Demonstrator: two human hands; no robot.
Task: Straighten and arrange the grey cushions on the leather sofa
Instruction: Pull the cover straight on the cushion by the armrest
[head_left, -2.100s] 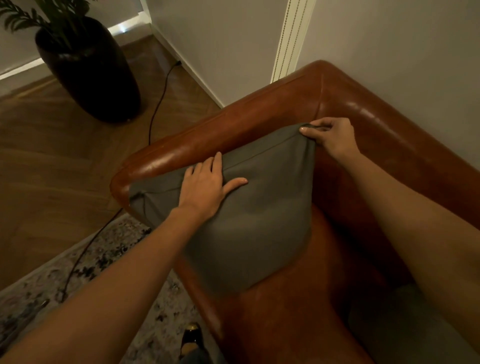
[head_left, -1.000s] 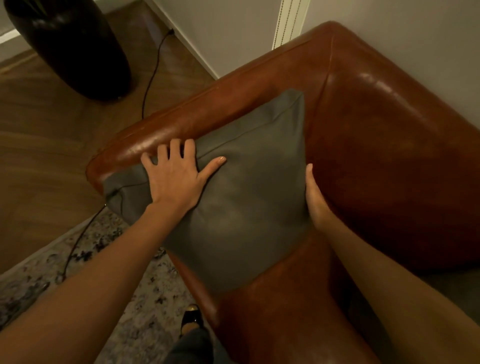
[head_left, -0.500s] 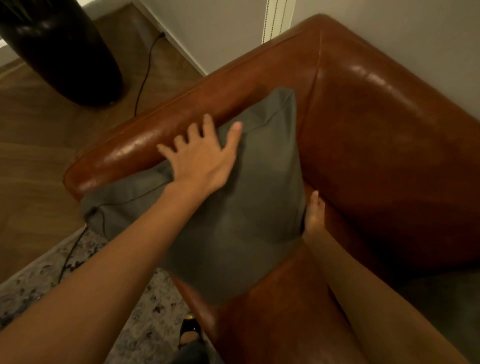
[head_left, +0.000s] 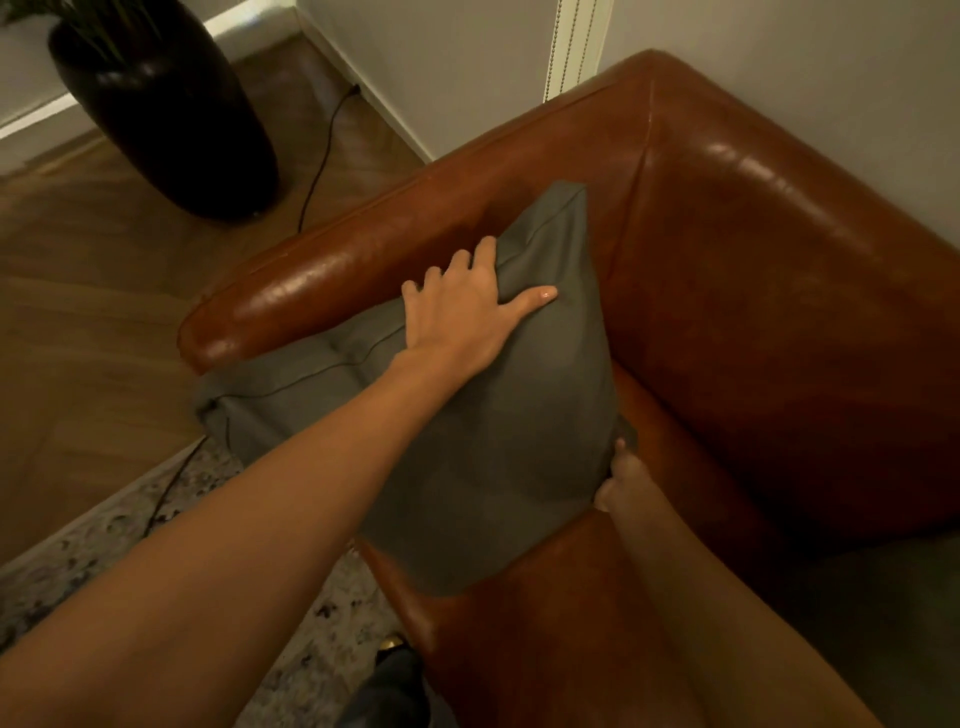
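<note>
A grey cushion (head_left: 483, 441) leans against the left armrest in the corner of the brown leather sofa (head_left: 769, 291). My left hand (head_left: 462, 312) grips the cushion's upper edge, fingers curled over the top and thumb pressed on its front. My right hand (head_left: 618, 478) holds the cushion's lower right corner at the seat, fingers mostly hidden behind the fabric. A second grey cushion (head_left: 893, 597) shows dimly at the right edge on the seat.
A dark round plant pot (head_left: 166, 109) stands on the wooden floor beyond the armrest, with a black cable (head_left: 322, 156) running along the floor to the wall. A patterned rug (head_left: 78, 545) lies in front of the sofa. White walls close in behind.
My left hand has slid further right along the cushion's top edge and closed on it. My right hand has moved down from the top right corner to the lower right corner.
</note>
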